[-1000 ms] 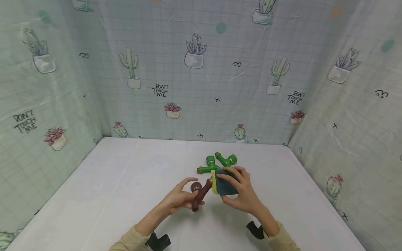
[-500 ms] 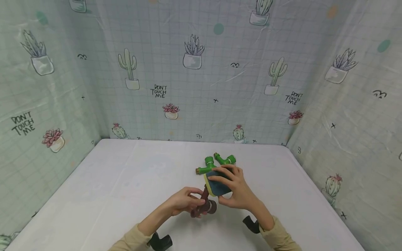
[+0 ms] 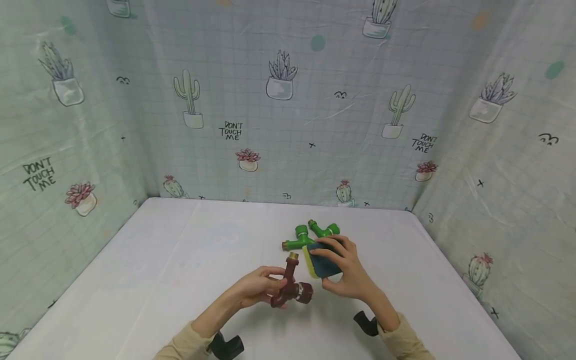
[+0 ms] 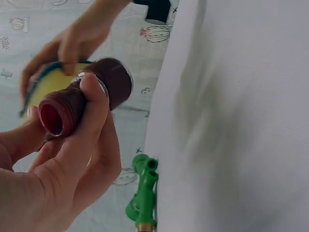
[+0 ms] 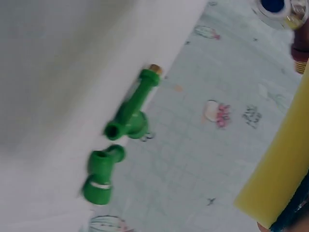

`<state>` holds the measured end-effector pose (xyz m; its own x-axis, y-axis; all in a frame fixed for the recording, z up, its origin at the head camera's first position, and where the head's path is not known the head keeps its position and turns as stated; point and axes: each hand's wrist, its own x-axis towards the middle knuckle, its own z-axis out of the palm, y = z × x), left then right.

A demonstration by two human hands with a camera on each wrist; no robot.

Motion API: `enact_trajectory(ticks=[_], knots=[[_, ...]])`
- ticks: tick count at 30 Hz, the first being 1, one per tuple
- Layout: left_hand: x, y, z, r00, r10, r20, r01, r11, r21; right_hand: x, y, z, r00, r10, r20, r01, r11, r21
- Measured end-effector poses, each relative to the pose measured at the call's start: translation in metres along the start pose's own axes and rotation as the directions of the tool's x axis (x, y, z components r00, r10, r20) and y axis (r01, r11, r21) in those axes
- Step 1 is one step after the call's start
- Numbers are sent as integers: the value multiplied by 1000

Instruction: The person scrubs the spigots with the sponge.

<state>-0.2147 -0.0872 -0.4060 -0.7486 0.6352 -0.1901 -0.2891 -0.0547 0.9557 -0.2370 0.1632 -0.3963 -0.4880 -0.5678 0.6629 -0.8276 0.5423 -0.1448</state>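
My left hand (image 3: 258, 287) grips a dark red tap (image 3: 291, 291) by its body. The tap's brass threaded end points away and up, and its round knob faces right. In the left wrist view, the hollow spout of the tap (image 4: 116, 82) faces the camera, with fingers wrapped round its body. My right hand (image 3: 350, 275) holds a sponge (image 3: 327, 269), yellow on one side and dark blue-green on the other, between thumb and fingers. The sponge stands apart from the tap, to its right. The right wrist view shows the sponge's yellow face (image 5: 280, 169) close up.
Two green taps lie on the white table (image 3: 202, 250) beyond the hands: one with a brass end (image 3: 296, 244), and another (image 3: 332, 229) behind it, partly covered by the right hand. Black angled pieces (image 3: 227, 346) sit by both wrists. Cactus-printed cloth (image 3: 279, 135) surrounds the table.
The tap has been turned in my left hand, its knob swinging from the left side to the right. The sponge covered its brass end earlier; now it has moved off to the right.
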Motion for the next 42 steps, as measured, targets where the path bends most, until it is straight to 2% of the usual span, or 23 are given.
enact_trajectory(ticks=[6, 10, 13, 15, 18, 22, 24, 28, 32, 35, 39, 42], knots=[[2, -1, -1, 999, -16, 45, 13, 998, 69, 14, -11, -3, 998, -49, 43, 50, 999, -19], [0, 2, -2, 997, -31, 72, 26, 997, 74, 12, -8, 0, 996, -70, 49, 72, 996, -53], [-1, 6, -2, 998, -21, 60, 17, 998, 56, 5, 1, 5, 996, -69, 51, 74, 993, -97], [-2, 7, -1, 1000, -5, 27, 4, 998, 62, 0, 5, 7, 998, -38, 55, 44, 993, -112], [-3, 7, -1, 999, 22, -48, -16, 992, 127, -5, 7, 4, 996, 56, 63, -51, 996, -77], [-3, 4, 0, 988, 70, -135, -41, 977, 209, 0, -3, -1, 979, 172, 110, -173, 985, -1], [-2, 3, 1, 983, 96, -154, -61, 973, 221, 3, -9, -1, 969, 197, 150, -202, 979, 16], [1, 4, 6, 973, 146, -180, -103, 967, 232, 9, -20, 4, 961, 196, 195, -203, 979, 18], [2, 4, 9, 960, 168, -225, -120, 970, 211, 10, -26, 8, 963, 190, 189, -195, 981, 5], [3, 3, 9, 955, 149, -258, -112, 982, 151, 8, -29, 9, 974, 162, 159, -163, 987, -3], [5, 2, 6, 941, 108, -322, -102, 994, 36, 1, -33, 11, 993, 66, 96, -60, 996, -63], [6, 2, 4, 926, 74, -369, -99, 994, -48, -7, -34, 15, 997, -20, 71, 29, 991, -129]])
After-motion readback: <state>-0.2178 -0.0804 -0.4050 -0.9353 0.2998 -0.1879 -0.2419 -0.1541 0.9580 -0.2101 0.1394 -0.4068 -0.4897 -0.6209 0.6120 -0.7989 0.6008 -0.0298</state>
